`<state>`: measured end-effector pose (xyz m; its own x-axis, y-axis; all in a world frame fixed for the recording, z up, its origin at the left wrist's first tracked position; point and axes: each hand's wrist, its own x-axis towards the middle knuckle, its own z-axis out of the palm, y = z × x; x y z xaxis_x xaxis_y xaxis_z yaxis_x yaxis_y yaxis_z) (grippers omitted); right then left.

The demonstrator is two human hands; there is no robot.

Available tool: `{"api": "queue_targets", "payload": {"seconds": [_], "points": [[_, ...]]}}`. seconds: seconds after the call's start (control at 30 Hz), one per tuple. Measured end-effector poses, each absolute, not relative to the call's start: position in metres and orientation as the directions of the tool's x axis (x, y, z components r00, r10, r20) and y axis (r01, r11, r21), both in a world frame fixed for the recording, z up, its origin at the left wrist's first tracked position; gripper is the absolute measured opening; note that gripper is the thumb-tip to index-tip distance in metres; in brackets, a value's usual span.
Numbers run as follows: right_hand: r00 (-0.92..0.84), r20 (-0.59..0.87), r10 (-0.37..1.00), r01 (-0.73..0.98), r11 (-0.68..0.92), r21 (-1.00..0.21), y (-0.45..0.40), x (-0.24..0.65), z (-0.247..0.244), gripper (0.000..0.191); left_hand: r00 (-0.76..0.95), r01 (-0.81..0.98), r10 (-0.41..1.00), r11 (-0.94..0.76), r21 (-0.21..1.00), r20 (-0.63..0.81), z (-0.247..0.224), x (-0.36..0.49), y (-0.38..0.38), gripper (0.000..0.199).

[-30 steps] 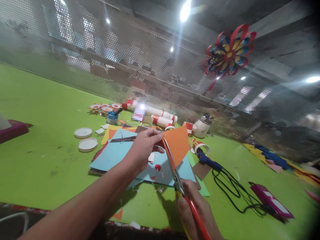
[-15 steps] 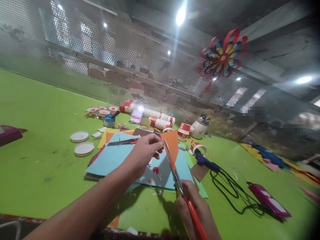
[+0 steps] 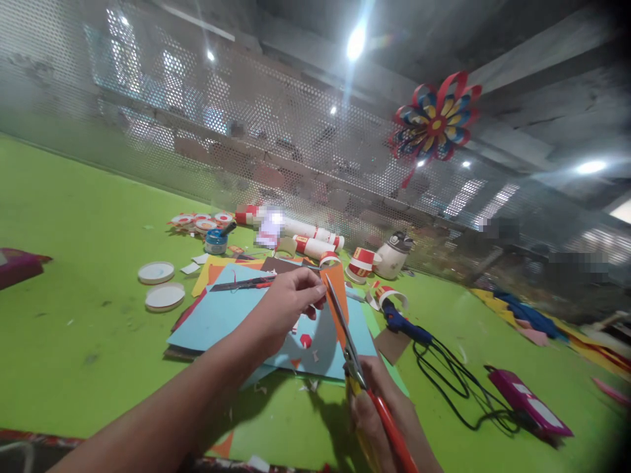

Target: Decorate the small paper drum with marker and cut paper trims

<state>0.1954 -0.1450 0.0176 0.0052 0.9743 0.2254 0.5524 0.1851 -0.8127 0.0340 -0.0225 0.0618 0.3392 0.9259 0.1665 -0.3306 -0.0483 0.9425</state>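
Observation:
My left hand is closed in a pinch on the left edge of an orange piece of paper, held up above the sheets. My right hand grips scissors with red and yellow handles. Their blades point up and away, lying across the orange paper close to my left fingertips. Below both hands lies light blue paper on a stack of coloured sheets. A small red paper piece and white scraps rest on it. Behind my left hand lies a dark, blade-like tool with a red part.
On the green table stand two white lids and a blue jar. Rightward lie a blue glue gun, its black cable and a purple box. Paper cups and a white jug stand farther back.
The orange paper has turned and now looks narrower beside the blades. Both hands keep their hold and have barely moved. The whole view has shifted slightly.

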Motion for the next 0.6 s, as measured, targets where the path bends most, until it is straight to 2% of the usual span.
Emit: {"api": "queue_targets", "payload": {"seconds": [0.4,0.6], "points": [[0.025,0.267,0.963,0.604,0.199,-0.772,-0.141,0.189,0.016,0.044,0.32,-0.34,0.933,-0.047,0.939,0.162,0.063,0.035,-0.024,0.019],[0.043,0.247,0.968,0.572,0.179,-0.801,-0.141,0.184,0.018,0.046,0.314,-0.362,0.936,-0.04,0.931,0.162,0.062,0.036,-0.023,0.019]]}}
